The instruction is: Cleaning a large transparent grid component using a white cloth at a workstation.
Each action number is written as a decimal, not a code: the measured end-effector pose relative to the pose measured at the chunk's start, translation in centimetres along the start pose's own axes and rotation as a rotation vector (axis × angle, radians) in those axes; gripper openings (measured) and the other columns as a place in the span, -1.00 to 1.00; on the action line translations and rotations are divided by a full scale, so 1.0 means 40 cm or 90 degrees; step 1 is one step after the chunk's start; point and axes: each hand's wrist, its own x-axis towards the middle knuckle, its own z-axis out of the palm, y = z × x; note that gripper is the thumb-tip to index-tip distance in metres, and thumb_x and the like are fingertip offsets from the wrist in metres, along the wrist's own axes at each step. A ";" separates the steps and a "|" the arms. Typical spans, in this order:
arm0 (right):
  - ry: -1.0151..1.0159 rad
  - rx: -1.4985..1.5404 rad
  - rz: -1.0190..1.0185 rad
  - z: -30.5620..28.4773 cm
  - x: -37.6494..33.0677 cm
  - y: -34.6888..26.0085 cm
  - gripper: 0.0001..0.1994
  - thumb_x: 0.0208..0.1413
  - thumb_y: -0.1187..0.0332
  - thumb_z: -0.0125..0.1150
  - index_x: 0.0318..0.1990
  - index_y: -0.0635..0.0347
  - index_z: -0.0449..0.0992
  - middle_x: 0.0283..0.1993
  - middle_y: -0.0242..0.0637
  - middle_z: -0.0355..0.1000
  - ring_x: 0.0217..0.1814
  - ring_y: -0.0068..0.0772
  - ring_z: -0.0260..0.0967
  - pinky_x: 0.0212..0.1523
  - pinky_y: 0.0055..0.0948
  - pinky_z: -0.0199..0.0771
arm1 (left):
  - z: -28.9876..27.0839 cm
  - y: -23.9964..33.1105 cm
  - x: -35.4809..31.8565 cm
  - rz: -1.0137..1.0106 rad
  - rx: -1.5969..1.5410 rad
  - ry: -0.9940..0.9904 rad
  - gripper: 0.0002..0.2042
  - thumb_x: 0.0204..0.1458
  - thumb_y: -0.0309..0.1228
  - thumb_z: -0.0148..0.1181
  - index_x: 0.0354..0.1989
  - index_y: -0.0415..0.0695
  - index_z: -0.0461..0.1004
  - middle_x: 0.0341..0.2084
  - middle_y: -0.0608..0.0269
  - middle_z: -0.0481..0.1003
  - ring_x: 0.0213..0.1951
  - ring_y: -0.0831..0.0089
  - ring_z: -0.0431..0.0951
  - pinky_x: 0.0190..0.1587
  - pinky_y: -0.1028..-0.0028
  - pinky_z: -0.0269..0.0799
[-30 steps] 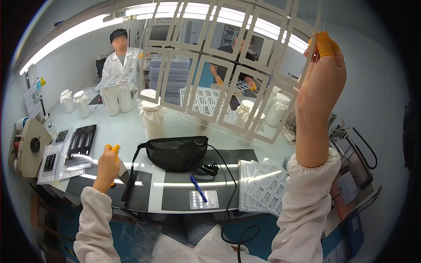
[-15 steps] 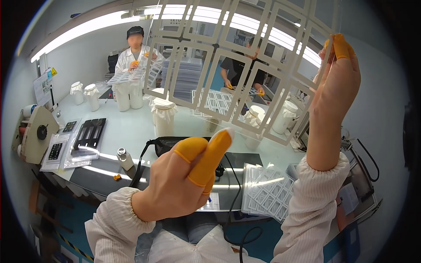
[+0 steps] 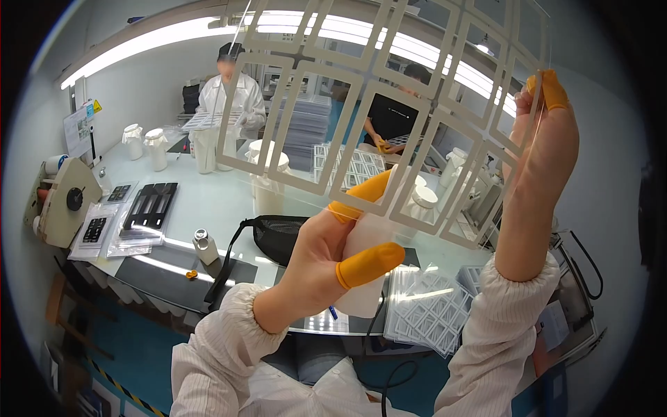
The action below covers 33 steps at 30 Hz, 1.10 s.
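Observation:
A large clear sheet printed with pale rectangular frames [image 3: 399,97] is held up tilted in front of me. My right hand [image 3: 549,132] pinches its right edge with fingers in orange finger cots. My left hand [image 3: 309,271] is below the sheet's lower edge, with its cot-covered thumb and forefinger spread apart. A soft white wipe [image 3: 363,302] hangs in that hand, gripped by fingers that are mostly hidden. The left forefinger reaches up to the sheet's lower edge; whether it touches I cannot tell.
Framed sheets [image 3: 424,313] lie stacked at the table's near right. A black pouch [image 3: 274,240], a small bottle [image 3: 205,247] and black trays [image 3: 151,208] are at the left. Across the table, cloth-covered jars [image 3: 269,191] and a tall sheet stack [image 3: 302,128] stand near two co-workers [image 3: 233,90].
My left hand has moved right, its thumb and forefinger opening apart and the white wipe coming into fuller view. The sheet and my right hand have shifted slightly right and down.

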 end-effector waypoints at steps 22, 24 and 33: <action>-0.037 -0.020 -0.043 0.008 -0.033 0.001 -0.80 0.04 0.43 -0.05 -0.21 0.36 0.37 -0.46 -0.32 0.29 -0.41 -0.58 0.21 -0.19 -0.63 0.22 | 0.040 -0.022 -0.061 0.137 0.326 0.041 -0.79 -0.14 -0.52 0.23 -0.30 -0.29 0.44 -0.45 0.27 0.37 -0.53 0.60 0.35 -0.43 0.70 0.24; -0.024 -0.079 -0.060 0.008 -0.030 0.003 -0.78 0.04 0.45 -0.06 -0.18 0.37 0.37 -0.41 -0.30 0.31 -0.36 -0.58 0.25 -0.16 -0.63 0.25 | 0.066 -0.014 -0.065 0.218 0.428 0.004 -0.74 -0.20 -0.56 0.24 -0.28 -0.30 0.43 -0.43 0.17 0.34 -0.53 0.47 0.36 -0.49 0.65 0.28; -0.025 -0.020 -0.098 0.030 -0.070 0.003 -0.79 0.03 0.52 -0.08 -0.16 0.36 0.38 -0.23 -0.24 0.33 -0.14 -0.48 0.30 0.06 -0.59 0.23 | 0.117 0.020 0.021 0.294 1.084 0.081 -0.50 -0.40 -0.65 0.16 -0.10 -0.25 0.39 -0.42 0.14 0.28 -0.55 0.40 0.36 -0.58 0.56 0.33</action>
